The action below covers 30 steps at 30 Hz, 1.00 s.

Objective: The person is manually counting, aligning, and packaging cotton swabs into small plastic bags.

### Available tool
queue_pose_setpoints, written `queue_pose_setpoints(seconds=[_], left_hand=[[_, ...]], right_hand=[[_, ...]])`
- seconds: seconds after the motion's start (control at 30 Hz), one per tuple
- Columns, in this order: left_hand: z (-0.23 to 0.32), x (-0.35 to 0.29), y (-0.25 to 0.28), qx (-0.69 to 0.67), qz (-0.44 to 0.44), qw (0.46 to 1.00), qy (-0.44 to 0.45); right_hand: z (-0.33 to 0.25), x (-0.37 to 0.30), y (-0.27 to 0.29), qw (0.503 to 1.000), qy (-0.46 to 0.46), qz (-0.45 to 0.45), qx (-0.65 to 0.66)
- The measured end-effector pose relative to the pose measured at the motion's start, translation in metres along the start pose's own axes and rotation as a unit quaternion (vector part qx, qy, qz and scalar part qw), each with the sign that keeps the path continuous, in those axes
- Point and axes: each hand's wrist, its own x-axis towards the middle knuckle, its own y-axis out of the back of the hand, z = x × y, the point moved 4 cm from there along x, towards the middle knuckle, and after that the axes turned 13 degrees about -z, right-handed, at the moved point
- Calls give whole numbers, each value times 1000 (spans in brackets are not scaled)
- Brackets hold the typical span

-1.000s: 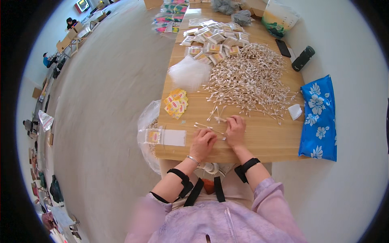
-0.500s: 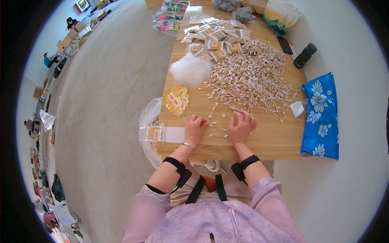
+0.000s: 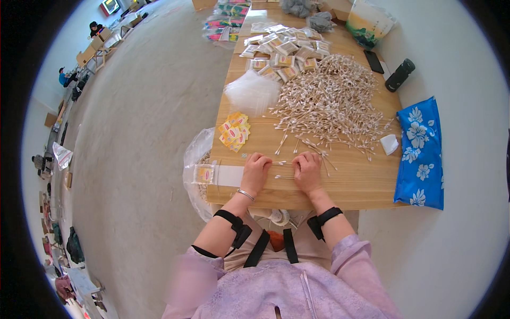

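My left hand is at the table's near edge, its fingers closed on the left ends of a few cotton swabs. My right hand faces it, fingers curled in around the right ends of the same swabs. Just below them another swab lies crosswise, its right end beside my right hand. Beyond both hands spreads a big heap of loose cotton swabs, with a few strays at its near side. Left of my left hand, a clear pack of swabs with a yellow card sits by a white strip.
Yellow cards and a stack of clear bags lie along the left edge. Filled packs are piled farther back. On the right are a blue flowered pouch, a dark bottle, a phone and a crumpled tissue.
My right hand has moved slightly left, closer to my left hand, its fingers drawing in onto the swab ends. The swabs between the hands now lie more level.
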Motion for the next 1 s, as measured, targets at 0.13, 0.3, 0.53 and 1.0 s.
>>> queue_pose_setpoints(seconds=[0.13,0.3,0.53,1.0], left_hand=[[4,0,-1,24,15,1000,13],[4,-1,-1,27,16,998,48],[26,-6,-30,-5,-68,996,-50],[40,66,-50,78,40,994,71]], right_hand=[[3,-1,-3,997,-43,27,-54],[9,-2,0,979,-157,80,-100],[0,0,10,999,-44,-10,-21],[19,-2,7,975,-120,114,147]])
